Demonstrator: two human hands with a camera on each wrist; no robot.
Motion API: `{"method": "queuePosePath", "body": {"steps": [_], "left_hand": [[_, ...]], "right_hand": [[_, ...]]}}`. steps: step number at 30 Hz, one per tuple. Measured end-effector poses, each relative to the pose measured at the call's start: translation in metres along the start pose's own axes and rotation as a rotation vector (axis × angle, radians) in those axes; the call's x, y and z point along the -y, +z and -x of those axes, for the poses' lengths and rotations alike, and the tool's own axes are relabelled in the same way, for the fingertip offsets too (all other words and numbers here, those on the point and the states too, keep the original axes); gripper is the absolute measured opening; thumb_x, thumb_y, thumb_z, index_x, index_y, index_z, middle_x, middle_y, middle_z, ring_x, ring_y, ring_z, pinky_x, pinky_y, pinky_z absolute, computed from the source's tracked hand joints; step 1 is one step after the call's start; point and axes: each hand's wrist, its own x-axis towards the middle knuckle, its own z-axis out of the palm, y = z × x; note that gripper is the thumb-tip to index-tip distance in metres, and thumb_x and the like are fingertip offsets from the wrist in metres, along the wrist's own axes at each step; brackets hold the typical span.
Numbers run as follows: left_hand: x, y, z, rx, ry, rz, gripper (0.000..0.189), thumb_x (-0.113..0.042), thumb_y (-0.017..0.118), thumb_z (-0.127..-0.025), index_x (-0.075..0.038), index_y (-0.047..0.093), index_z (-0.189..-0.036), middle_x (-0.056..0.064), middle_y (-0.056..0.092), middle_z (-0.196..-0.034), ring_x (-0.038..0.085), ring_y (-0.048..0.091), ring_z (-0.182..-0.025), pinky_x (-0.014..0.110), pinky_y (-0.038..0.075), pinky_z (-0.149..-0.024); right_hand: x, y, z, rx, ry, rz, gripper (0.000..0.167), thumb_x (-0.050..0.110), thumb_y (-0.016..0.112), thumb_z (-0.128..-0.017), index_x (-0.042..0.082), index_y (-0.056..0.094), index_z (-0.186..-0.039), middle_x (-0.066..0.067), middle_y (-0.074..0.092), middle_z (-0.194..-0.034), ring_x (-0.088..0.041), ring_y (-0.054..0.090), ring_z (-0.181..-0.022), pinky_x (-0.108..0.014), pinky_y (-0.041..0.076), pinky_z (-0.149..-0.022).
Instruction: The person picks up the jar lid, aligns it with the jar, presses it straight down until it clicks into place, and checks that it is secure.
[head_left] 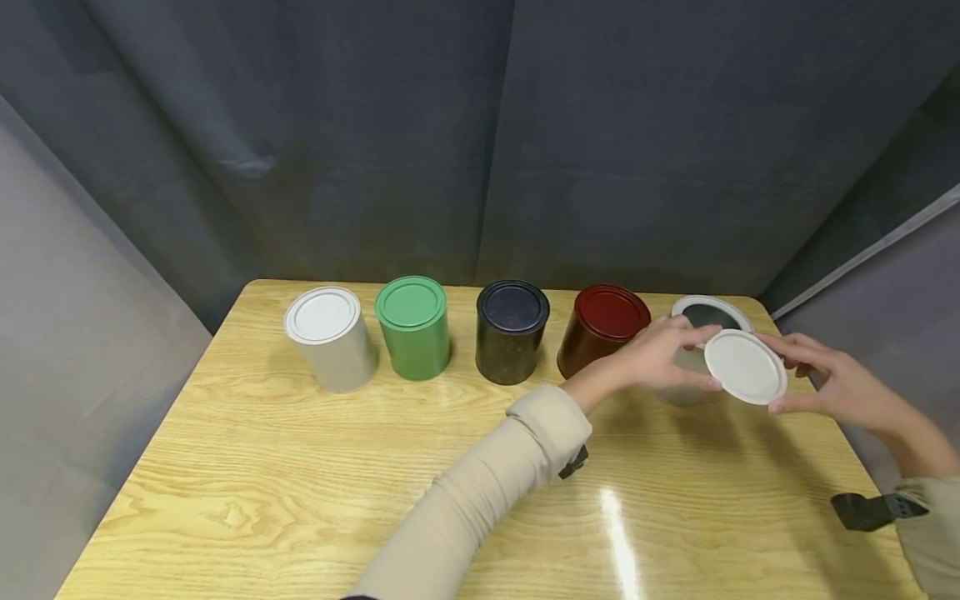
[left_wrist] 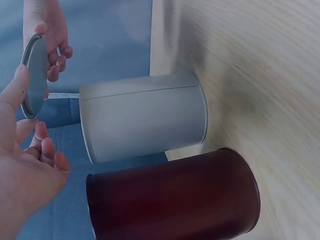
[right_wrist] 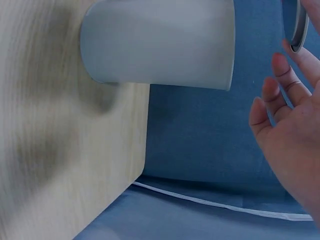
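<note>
My left hand (head_left: 660,354) and right hand (head_left: 832,379) hold a round white lid (head_left: 745,367) between them, each pinching an opposite edge with thumb and fingers. The lid is tilted, in front of and above a light grey-white can (left_wrist: 145,117) at the table's right end. That can has no lid on, and its dark inside shows past the rim in the head view. In the left wrist view the lid appears edge-on, apart from the can. Just left of this can stands a dark red can (head_left: 611,312) with its lid on, partly hidden behind my left hand.
Farther left in the row stand a black can (head_left: 513,307), a green can (head_left: 412,302) and a white can (head_left: 322,315), all lidded. The wooden table (head_left: 300,475) ends behind them at a dark curtain (head_left: 480,150). Lighter curtains hang at both sides.
</note>
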Motion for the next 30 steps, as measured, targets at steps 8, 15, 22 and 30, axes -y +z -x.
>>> {"method": "queuePosePath", "body": {"steps": [8,15,22,30], "left_hand": [[-0.002,-0.008,-0.005,0.002,-0.016,-0.003,0.073,-0.047,0.067,-0.078,-0.02,0.039,-0.14,-0.004,0.051,-0.105,0.002,0.036,-0.088,0.01,0.027,-0.07],[0.0,-0.011,-0.009,-0.065,0.011,0.026,0.069,-0.043,0.069,-0.078,-0.017,0.043,-0.137,-0.002,0.053,-0.105,0.004,0.039,-0.089,0.01,0.028,-0.071],[0.001,-0.013,-0.013,-0.136,-0.048,0.022,0.066,-0.045,0.068,-0.078,-0.019,0.047,-0.134,-0.003,0.051,-0.105,0.005,0.036,-0.086,0.011,0.028,-0.068],[0.013,-0.019,-0.019,-0.151,-0.086,0.051,0.069,-0.045,0.068,-0.078,-0.016,0.045,-0.136,-0.002,0.05,-0.105,0.006,0.037,-0.089,0.012,0.029,-0.069]], "right_hand": [[0.006,-0.009,-0.008,-0.02,0.062,0.037,0.083,-0.007,0.081,-0.056,0.005,0.049,-0.131,0.01,0.045,-0.094,-0.004,0.035,-0.077,-0.023,0.026,-0.059],[0.0,-0.017,-0.015,-0.02,0.066,-0.007,0.082,-0.01,0.078,-0.058,0.004,0.046,-0.133,0.007,0.045,-0.089,-0.006,0.034,-0.074,-0.024,0.026,-0.058],[0.0,-0.025,-0.025,-0.001,0.15,0.047,0.08,-0.004,0.078,-0.064,0.007,0.044,-0.136,0.007,0.046,-0.093,-0.005,0.038,-0.078,-0.019,0.032,-0.062],[-0.002,-0.027,-0.046,0.048,0.225,0.058,0.077,0.003,0.077,-0.07,0.01,0.041,-0.138,0.004,0.046,-0.095,-0.008,0.04,-0.079,-0.022,0.034,-0.064]]}}
